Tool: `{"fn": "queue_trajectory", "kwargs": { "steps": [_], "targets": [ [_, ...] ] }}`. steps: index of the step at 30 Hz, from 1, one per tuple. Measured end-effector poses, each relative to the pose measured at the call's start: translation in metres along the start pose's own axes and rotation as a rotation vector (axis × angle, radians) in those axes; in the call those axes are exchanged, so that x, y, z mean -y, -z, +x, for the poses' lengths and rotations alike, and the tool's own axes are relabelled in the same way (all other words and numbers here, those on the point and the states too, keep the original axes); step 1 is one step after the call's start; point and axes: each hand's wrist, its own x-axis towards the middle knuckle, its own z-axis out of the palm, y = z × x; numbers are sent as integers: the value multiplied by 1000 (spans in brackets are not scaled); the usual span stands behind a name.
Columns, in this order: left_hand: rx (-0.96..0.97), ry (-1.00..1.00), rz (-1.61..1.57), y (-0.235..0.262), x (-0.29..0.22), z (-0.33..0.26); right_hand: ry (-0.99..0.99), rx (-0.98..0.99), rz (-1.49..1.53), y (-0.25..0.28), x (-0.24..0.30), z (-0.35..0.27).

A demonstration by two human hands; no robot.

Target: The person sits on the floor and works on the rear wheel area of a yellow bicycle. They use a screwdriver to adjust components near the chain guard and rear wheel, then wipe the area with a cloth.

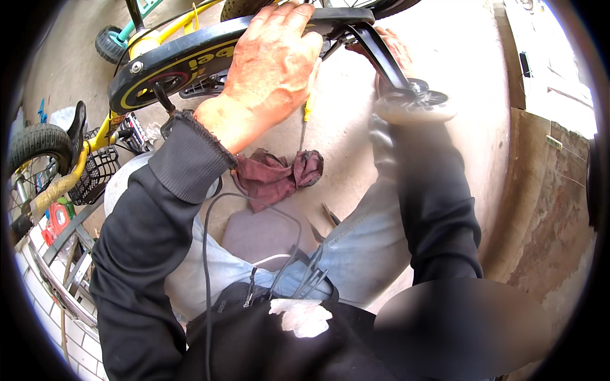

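Observation:
A bicycle with a yellow frame (143,44) lies across the top of the view, with a long black chain guard (184,63) facing me. My left hand (273,57) is closed over the guard, its fingers bent across the upper edge. A black strut (381,56) slants from the rear wheel hub area to a small pale training wheel (416,106). Behind that strut is my right hand (395,49), close to the hub; the strut hides much of its fingers, so their grip is unclear. Below the guard, a dark red rag (270,178) and a screwdriver with a yellow handle (309,109) lie on the floor.
Another small bicycle with a black tyre (41,149) and a black basket (94,174) stands at the left. A red tool (57,219) lies near a metal rack. A worn wall (540,209) runs along the right. A dark cable (205,267) hangs before my lap.

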Motion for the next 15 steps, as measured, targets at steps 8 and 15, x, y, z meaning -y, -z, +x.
{"fn": "queue_trajectory", "kwargs": {
  "steps": [8, 15],
  "targets": [
    [4, 19, 6, 1, 0, -1, 27, 49, 65, -9, 0, 12],
    [0, 31, -30, 2, -1, -1, 46, 89, 102, -5, -1, 12]
  ]
}}
